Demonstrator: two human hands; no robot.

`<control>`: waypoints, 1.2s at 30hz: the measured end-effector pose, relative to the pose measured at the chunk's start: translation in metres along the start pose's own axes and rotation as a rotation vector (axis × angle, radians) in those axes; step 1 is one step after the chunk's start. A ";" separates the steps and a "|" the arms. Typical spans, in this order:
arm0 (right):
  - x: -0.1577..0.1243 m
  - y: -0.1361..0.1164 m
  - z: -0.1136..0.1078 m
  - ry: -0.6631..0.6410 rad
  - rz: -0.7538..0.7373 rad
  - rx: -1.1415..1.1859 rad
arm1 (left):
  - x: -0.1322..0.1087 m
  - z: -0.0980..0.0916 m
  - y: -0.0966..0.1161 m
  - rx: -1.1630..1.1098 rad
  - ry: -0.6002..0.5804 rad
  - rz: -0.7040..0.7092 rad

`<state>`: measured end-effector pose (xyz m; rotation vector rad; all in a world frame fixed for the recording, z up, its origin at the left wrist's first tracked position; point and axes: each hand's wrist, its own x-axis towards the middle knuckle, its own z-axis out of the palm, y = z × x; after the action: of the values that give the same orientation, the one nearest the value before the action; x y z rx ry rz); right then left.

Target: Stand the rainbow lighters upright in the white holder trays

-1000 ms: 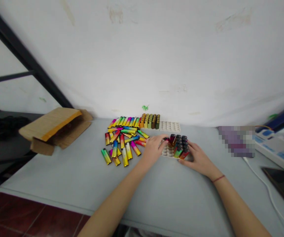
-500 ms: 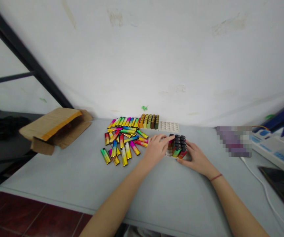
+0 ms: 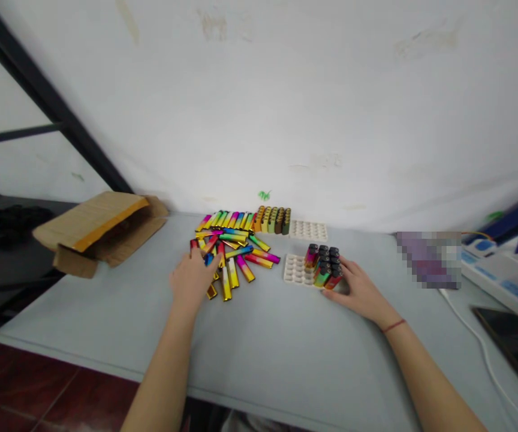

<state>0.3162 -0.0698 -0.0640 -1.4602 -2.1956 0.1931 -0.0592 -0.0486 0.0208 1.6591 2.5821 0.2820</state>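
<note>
My left hand point(image 3: 191, 279) is over the left side of a loose pile of shiny, rainbow-coloured lighter tubes point(image 3: 233, 273). Its fingers are apart, reaching down among them, with thumb and forefinger either side of a blue-ended one; their tips are partly hidden. My right hand point(image 3: 358, 291) curls round the right end of a white tray with round hollows point(image 3: 297, 270), thumb at the front and fingers behind. In the tray's right part stand several black-topped lighters point(image 3: 324, 264), upright and close together; the left hollows are bare.
Against the wall, a row of tubes point(image 3: 227, 221) lies beside a block of upright gold-topped ones point(image 3: 273, 221) and a second white tray point(image 3: 308, 230). An open cardboard box point(image 3: 101, 231) lies left. A phone point(image 3: 515, 342), white cable point(image 3: 479, 336) and power strip point(image 3: 506, 279) are right.
My left hand has left the tray and swung left to the loose pile, uncovering the tray's left hollows and a magenta lighter standing there. The right hand stays put.
</note>
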 end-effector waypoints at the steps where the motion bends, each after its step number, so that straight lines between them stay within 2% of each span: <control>1: 0.000 0.001 0.000 0.002 0.001 -0.002 | 0.000 0.001 -0.004 -0.009 -0.048 -0.011; 4: -0.001 0.003 0.002 0.007 0.001 -0.005 | -0.001 0.006 -0.008 -0.032 -0.097 -0.002; 8: -0.002 0.004 0.002 0.007 0.000 -0.013 | 0.001 0.011 -0.010 -0.094 -0.050 0.025; 10: -0.002 0.004 0.001 -0.002 -0.002 -0.015 | 0.003 0.011 -0.009 -0.230 0.032 0.045; 13: -0.002 0.004 0.001 -0.004 -0.011 -0.009 | 0.003 0.010 0.001 -0.650 0.074 0.059; 17: -0.002 0.004 0.001 0.005 -0.016 0.005 | -0.001 0.009 0.034 -1.346 -0.096 0.020; 20: -0.001 0.003 0.001 0.005 -0.007 0.007 | -0.003 0.010 0.064 -1.591 -0.268 0.016; 23: -0.001 0.003 0.001 -0.003 0.001 0.002 | -0.003 0.015 0.087 -1.693 -0.430 0.022; 27: -0.002 0.003 0.002 -0.012 0.003 -0.009 | -0.006 0.025 0.099 -1.777 -0.588 -0.047; 32: -0.003 0.003 0.003 0.003 0.007 0.002 | -0.016 0.036 0.097 -1.776 -0.681 -0.070; 36: -0.002 0.001 0.001 0.008 0.004 0.009 | -0.022 0.040 0.093 -1.730 -0.686 -0.092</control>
<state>0.3175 -0.0711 -0.0662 -1.4580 -2.1828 0.1973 0.0388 -0.0259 -0.0027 0.6598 1.0010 1.1681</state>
